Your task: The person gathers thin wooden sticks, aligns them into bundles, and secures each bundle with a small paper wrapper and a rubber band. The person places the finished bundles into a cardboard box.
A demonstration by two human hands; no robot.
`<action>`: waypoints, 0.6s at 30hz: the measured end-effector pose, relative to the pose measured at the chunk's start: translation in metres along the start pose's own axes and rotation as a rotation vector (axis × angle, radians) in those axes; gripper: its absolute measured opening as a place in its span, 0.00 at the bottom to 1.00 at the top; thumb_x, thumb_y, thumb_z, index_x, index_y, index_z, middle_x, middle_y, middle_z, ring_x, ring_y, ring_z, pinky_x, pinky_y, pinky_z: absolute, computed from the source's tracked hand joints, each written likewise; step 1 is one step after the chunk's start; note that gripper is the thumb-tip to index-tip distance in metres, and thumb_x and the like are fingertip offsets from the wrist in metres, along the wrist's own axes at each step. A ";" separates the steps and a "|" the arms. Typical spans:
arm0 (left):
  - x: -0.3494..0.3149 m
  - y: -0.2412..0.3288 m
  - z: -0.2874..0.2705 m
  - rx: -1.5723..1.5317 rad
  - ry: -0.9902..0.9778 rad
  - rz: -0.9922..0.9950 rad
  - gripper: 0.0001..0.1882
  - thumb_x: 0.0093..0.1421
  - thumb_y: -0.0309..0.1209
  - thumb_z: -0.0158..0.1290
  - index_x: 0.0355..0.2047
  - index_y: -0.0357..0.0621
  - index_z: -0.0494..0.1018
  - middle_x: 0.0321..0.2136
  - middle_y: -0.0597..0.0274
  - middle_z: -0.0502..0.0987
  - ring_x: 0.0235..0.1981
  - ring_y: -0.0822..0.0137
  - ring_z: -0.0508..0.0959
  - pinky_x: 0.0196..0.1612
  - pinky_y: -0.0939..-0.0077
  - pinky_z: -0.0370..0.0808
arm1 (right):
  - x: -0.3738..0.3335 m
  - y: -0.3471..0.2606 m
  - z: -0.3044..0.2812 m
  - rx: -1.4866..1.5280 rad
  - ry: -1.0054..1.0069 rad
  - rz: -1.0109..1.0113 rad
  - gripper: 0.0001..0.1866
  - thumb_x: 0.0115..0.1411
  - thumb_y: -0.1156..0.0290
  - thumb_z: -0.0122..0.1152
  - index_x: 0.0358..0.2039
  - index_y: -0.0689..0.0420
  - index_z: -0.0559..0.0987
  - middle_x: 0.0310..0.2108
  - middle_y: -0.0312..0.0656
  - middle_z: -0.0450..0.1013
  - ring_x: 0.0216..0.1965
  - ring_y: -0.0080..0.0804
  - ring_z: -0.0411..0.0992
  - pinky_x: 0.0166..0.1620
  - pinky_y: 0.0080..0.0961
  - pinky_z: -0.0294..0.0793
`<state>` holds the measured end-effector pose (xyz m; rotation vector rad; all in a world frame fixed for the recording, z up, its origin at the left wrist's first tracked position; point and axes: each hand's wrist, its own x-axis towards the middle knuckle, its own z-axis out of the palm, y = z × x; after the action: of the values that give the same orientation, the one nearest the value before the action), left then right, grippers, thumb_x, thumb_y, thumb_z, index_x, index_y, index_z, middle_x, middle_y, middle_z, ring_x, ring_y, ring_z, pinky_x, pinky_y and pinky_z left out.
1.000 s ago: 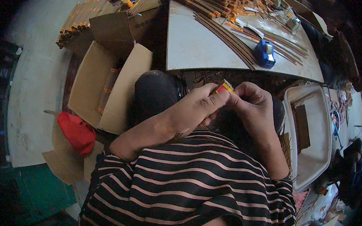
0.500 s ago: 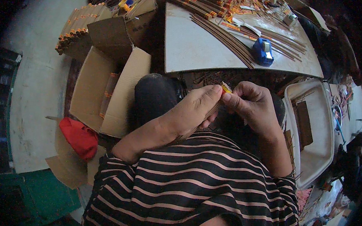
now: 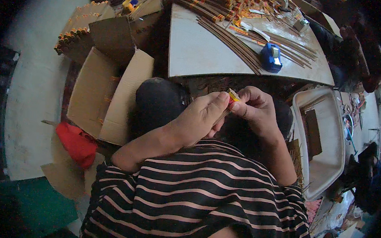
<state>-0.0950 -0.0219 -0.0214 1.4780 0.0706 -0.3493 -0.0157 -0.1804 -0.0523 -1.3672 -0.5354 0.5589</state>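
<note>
Gripping left hand (image 3: 202, 112): closed, thumb uppermost, on a slim bundle end banded in red and yellow (image 3: 233, 97); palm side hidden.
Right hand (image 3: 258, 112): curled in from the right, thumb and forefinger pinched on the same end, just beside the left thumb tip.
Banded end: held between the two hands, over the space between the dark-clad knees (image 3: 159, 102), apart from the table; pale tip exposed.
Change at the band: showing slightly more red between the thumbs than half a second ago; hands together throughout, with the surroundings shifted a little left, probably from a head movement.
Meaning for the work: judged as small fingertip adjustment of the band, with no release yet.
Striped black-and-pink shirt (image 3: 204, 181): just near of both hands.
Flat grey-white table (image 3: 194, 49): beyond the hands, bearing long thin brown sticks (image 3: 232, 47), a blue tape dispenser (image 3: 271, 58) near the right, and brown bundles with red-and-yellow bands (image 3: 201, 6) at the far side.
Open brown cardboard box (image 3: 126, 97): left of the knees, with a bright red cloth (image 3: 76, 144) nearer.
White plastic tub (image 3: 332, 140): right of the right forearm.
</note>
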 end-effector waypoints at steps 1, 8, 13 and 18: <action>0.000 0.000 0.002 0.003 0.013 0.001 0.22 0.64 0.48 0.30 0.32 0.43 0.64 0.15 0.68 0.63 0.14 0.79 0.63 0.18 0.88 0.61 | 0.003 0.003 0.001 0.022 0.027 -0.069 0.15 0.44 0.66 0.69 0.23 0.58 0.70 0.24 0.31 0.66 0.27 0.17 0.62 0.32 0.14 0.63; 0.002 -0.013 0.007 0.272 0.227 0.145 0.21 0.63 0.45 0.35 0.34 0.37 0.67 0.19 0.57 0.71 0.22 0.63 0.72 0.27 0.73 0.69 | -0.003 -0.016 0.002 -0.388 0.246 -0.014 0.20 0.38 0.65 0.73 0.22 0.58 0.67 0.23 0.31 0.62 0.26 0.18 0.59 0.29 0.14 0.60; 0.006 -0.016 0.015 0.328 0.211 0.171 0.22 0.63 0.44 0.35 0.36 0.35 0.68 0.24 0.49 0.73 0.27 0.54 0.74 0.31 0.68 0.71 | -0.017 -0.031 0.002 -0.403 0.186 0.157 0.15 0.46 0.64 0.67 0.19 0.61 0.73 0.17 0.29 0.64 0.21 0.15 0.58 0.23 0.13 0.58; 0.004 -0.015 0.020 0.372 0.220 0.177 0.24 0.63 0.45 0.34 0.33 0.33 0.67 0.24 0.45 0.73 0.27 0.50 0.75 0.30 0.65 0.71 | -0.023 -0.037 0.004 -0.438 0.113 0.175 0.14 0.52 0.63 0.62 0.28 0.64 0.76 0.19 0.30 0.67 0.23 0.15 0.61 0.26 0.13 0.61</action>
<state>-0.0989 -0.0427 -0.0348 1.8735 0.0515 -0.0540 -0.0332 -0.1967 -0.0159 -1.8637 -0.4642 0.5190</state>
